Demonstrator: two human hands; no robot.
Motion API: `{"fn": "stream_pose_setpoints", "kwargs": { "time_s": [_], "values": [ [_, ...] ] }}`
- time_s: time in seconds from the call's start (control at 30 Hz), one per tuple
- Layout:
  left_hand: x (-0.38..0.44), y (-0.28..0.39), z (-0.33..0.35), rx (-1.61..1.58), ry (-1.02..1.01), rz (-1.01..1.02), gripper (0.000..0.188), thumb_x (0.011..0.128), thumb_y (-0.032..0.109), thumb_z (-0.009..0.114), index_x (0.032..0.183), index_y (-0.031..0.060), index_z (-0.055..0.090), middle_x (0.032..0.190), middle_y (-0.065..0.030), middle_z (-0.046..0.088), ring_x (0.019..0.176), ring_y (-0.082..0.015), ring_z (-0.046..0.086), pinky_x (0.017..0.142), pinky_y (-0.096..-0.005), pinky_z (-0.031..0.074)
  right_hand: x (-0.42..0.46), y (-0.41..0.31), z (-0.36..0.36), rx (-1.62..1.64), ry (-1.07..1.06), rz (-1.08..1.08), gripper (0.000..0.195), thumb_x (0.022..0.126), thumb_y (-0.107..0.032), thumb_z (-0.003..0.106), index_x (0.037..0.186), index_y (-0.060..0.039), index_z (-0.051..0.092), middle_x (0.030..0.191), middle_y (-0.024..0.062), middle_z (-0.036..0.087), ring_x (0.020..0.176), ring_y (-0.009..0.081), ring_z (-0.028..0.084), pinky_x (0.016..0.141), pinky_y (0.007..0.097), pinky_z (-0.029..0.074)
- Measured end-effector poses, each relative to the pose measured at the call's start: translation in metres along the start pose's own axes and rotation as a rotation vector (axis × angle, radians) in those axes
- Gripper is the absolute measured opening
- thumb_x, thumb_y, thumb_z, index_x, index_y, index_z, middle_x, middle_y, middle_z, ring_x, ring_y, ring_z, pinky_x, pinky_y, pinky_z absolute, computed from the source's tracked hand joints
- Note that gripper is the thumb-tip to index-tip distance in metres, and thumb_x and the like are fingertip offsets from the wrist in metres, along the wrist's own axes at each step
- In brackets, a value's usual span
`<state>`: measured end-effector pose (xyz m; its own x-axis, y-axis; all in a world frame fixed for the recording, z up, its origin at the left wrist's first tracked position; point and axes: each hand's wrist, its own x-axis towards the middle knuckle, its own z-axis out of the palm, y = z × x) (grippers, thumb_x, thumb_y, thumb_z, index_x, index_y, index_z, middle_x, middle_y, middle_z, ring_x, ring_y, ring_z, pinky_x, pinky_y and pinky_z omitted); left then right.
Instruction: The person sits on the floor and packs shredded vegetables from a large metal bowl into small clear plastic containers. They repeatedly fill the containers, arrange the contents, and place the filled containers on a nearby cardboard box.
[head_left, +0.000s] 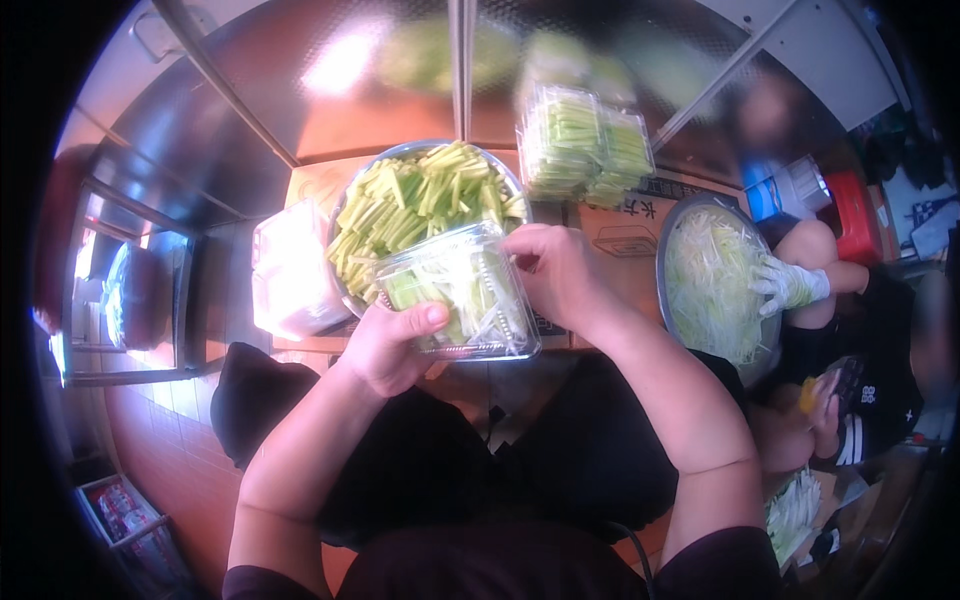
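My left hand (397, 337) holds a clear plastic clamshell box (472, 292) from below, its thumb over the near left side. Pale green and white cut vegetable strips show through the lid. At the box's far right corner, the curled fingers of my right hand (559, 274) grip the rim; the fingertips are partly hidden. Just beyond the box stands a metal bowl (517, 176) heaped with cut green vegetable sticks (424, 199). Filled clamshell boxes (566, 142) are stacked past my right hand. A pile of white plastic containers (289, 270), washed out by glare, lies left of the bowl.
Cardboard (615, 232) with printing lies under the bowl and boxes. On the right, a seated person's gloved hand (787, 285) rests in a basin (664, 300) of pale shreds (712, 277). Metal frame bars (461, 75) stand at the back. A crate (124, 514) sits low left.
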<state>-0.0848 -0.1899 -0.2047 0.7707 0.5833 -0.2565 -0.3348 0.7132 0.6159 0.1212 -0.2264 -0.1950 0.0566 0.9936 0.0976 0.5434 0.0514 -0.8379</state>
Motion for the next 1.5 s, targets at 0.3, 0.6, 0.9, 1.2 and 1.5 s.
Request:
{"fn": "stream_pose_setpoints", "kwargs": {
  "time_s": [0.3, 0.6, 0.9, 1.2, 1.5],
  "values": [
    [0.028, -0.011, 0.005, 0.211, -0.099, -0.142, 0.061, 0.071, 0.008, 0.079, 0.125, 0.0001, 0.050, 0.108, -0.0103, 0.063, 0.095, -0.0207, 0.063, 0.078, -0.0341, 0.055, -0.015, -0.007, -0.038, 1.511, -0.038, 0.350, 0.017, 0.089, -0.016, 0.046, 0.086, -0.0049, 0.058, 0.060, -0.0042, 0.042, 0.058, 0.0084, 0.041, 0.067, 0.0238, 0.040],
    [0.049, -0.001, 0.018, -0.054, 0.112, 0.336, 0.091, 0.080, 0.005, 0.070, 0.149, 0.0249, 0.013, 0.120, -0.0074, 0.052, 0.107, -0.0219, 0.055, 0.084, -0.0424, 0.052, -0.068, -0.049, -0.029, 0.574, -0.129, -0.020, 0.052, 0.087, -0.007, 0.061, 0.133, 0.0031, 0.038, 0.107, 0.0119, 0.060, 0.100, 0.0167, 0.057, 0.098, 0.0322, 0.038],
    [0.063, -0.021, 0.031, -0.073, 0.062, 0.288, 0.052, 0.089, 0.020, 0.063, 0.134, 0.0138, 0.040, 0.124, -0.0041, 0.052, 0.111, -0.0201, 0.053, 0.093, -0.0402, 0.046, -0.026, -0.039, 0.002, 0.953, 0.169, 0.070, 0.059, 0.092, -0.018, 0.059, 0.136, -0.0029, 0.022, 0.133, 0.0121, 0.040, 0.122, 0.0183, 0.040, 0.104, 0.0341, 0.032],
    [0.045, -0.001, 0.035, 0.333, -0.029, 0.179, 0.051, 0.087, 0.015, 0.066, 0.133, 0.0117, 0.045, 0.100, -0.0004, 0.053, 0.085, -0.0097, 0.057, 0.084, -0.0310, 0.053, 0.042, 0.020, -0.073, 0.990, 0.544, 0.138, 0.041, 0.089, -0.025, 0.064, 0.121, -0.0088, 0.044, 0.107, 0.0056, 0.057, 0.098, 0.0170, 0.056, 0.085, 0.0340, 0.050],
    [0.028, 0.029, 0.009, 0.341, 0.268, 0.228, 0.041, 0.091, 0.011, 0.059, 0.131, 0.0061, 0.049, 0.089, -0.0013, 0.057, 0.073, -0.0071, 0.057, 0.074, -0.0308, 0.058, 0.084, 0.141, -0.171, 0.736, 0.593, 0.387, 0.036, 0.090, -0.028, 0.062, 0.117, -0.0043, 0.056, 0.106, 0.0076, 0.062, 0.096, 0.0204, 0.062, 0.081, 0.0384, 0.053]
  ]
}}
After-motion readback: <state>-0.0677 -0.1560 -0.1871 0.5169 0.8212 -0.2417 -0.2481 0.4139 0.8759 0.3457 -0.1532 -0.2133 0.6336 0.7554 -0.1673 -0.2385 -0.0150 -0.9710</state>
